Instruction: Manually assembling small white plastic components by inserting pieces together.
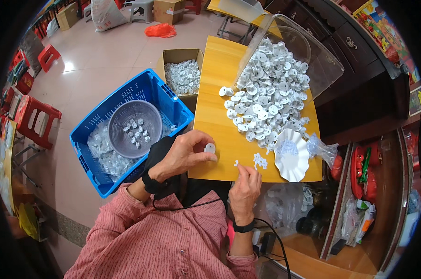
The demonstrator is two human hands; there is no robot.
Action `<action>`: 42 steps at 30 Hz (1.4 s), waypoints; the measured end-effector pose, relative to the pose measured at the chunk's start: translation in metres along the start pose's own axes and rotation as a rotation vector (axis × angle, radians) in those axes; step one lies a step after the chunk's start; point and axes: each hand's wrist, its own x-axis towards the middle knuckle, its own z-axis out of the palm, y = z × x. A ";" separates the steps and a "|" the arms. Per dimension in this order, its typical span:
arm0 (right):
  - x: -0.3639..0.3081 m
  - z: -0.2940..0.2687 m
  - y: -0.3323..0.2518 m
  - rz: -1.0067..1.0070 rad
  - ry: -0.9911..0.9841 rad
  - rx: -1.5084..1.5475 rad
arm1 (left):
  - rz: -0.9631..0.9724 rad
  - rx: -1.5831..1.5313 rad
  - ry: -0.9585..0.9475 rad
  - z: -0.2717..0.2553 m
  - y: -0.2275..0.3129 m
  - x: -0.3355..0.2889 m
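Observation:
Between the thumb and fingers of my left hand [188, 152] is a round white plastic piece [210, 148], held over the near left edge of the yellow table [210, 93]. My right hand [245, 193] pinches a tiny white plastic part [236, 163] at the table's near side. Just beyond it lies a small cluster of similar tiny parts [260, 161]. A white scalloped dish [292, 172] with more small translucent parts stands to the right. Farther back, a large heap of round white pieces [271, 88] spills from a clear plastic bin [331, 69] lying on its side.
Left of the table, a blue crate [92, 172] holds bagged pieces and a grey basket [135, 104] with several round pieces. Behind it stands a cardboard box [196, 56] of white pieces. A red stool [34, 118] is farther left; dark drawers [354, 44] flank the table's right.

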 end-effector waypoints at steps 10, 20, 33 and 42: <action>0.010 0.009 -0.004 -0.005 0.064 0.055 | -0.279 -0.521 -0.083 0.002 0.001 -0.027; 0.018 0.014 -0.034 -0.009 -0.038 0.036 | -0.285 -0.575 -0.041 -0.008 -0.008 -0.036; 0.008 0.022 -0.030 0.148 0.184 0.129 | -0.281 -0.676 0.024 -0.009 -0.015 -0.042; 0.005 0.013 -0.020 0.191 0.071 0.179 | -0.289 -0.660 0.014 -0.010 -0.019 -0.042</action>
